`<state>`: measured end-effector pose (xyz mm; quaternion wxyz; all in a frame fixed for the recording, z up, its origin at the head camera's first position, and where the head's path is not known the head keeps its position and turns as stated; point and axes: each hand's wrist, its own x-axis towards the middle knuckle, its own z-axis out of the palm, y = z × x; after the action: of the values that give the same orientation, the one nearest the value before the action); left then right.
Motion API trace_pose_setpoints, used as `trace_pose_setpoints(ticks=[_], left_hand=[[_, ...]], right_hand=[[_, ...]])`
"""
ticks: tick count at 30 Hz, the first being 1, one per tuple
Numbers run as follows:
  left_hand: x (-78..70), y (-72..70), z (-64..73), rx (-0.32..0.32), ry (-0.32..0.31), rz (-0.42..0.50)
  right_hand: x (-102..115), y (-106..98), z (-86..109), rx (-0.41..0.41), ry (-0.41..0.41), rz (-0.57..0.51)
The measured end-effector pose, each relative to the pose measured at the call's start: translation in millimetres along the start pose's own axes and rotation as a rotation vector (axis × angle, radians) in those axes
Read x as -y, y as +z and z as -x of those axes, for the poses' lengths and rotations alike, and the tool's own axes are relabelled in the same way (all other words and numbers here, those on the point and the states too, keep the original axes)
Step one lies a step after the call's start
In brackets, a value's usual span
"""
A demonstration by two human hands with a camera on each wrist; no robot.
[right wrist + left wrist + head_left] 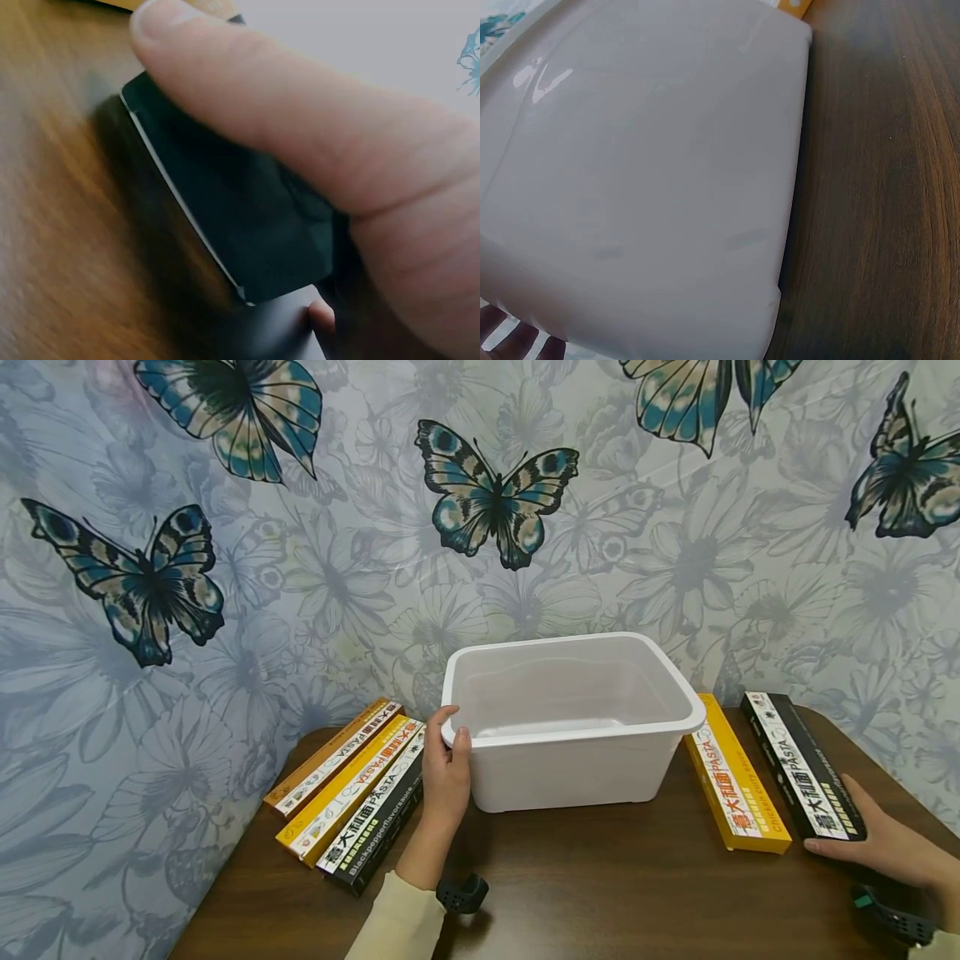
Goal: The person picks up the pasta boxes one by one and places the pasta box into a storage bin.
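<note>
White and deep, the tub (573,777) stands upright near the back of the tabletop (615,885), with long pasta boxes on both sides of it. The left hand (447,777) grips its rim at the near left corner, thumb at the front and a finger round the left side. That looks like a good spot. A light hold should stop the tub from sliding, but a hard push down could tip it.

The right hand (885,839) pinches the near end of the far-right black box (806,768), thumb across the end and fingers along the right side. I cannot tell if that end is off the wood. The box is long, so its far end could dip or swing; a hold nearer the middle would likely keep it flat. Squeeze gently, as thin card may dent.

The yellow box (738,777) lies just beside it, so take care not to bump that. Three more boxes (351,789) lie side by side near the left arm, so keep that elbow quiet too.
</note>
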<state>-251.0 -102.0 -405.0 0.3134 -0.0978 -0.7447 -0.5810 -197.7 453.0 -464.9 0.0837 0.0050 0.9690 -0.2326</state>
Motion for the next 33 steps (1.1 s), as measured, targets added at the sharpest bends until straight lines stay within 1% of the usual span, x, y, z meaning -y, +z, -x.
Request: trace_pose_setpoints(ticks=[6, 11, 16, 21, 26, 30, 33], left_hand=[[-0.2, 1.0, 0.5, -0.006, 0.001, 0.003], [0.8, 1.1, 0.5, -0.005, -0.004, -0.003], [0.7, 0.6, 0.7, -0.002, -0.007, 0.005], [0.6, 0.5, 0.7, 0.007, -0.010, 0.013], [1.2, 0.1, 0.4, 0.011, -0.016, 0.016], [0.8, -0.4, 0.6, 0.017, -0.022, 0.018], [0.5, -0.6, 0.9, 0.018, -0.020, 0.020]], right_hand=[[1, -1, 1.3, -0.021, 0.011, 0.006], [3, -3, 1.6, -0.048, 0.026, 0.059], [6, -8, 3.1, -0.127, 0.043, 0.105], [9, -9, 7.0, -0.218, 0.075, 0.115], [11, -9, 8.5, -0.299, 0.089, 0.074], [12, -9, 8.8, -0.360, 0.099, 0.008], [16, -9, 9.6, -0.425, 0.131, -0.070]])
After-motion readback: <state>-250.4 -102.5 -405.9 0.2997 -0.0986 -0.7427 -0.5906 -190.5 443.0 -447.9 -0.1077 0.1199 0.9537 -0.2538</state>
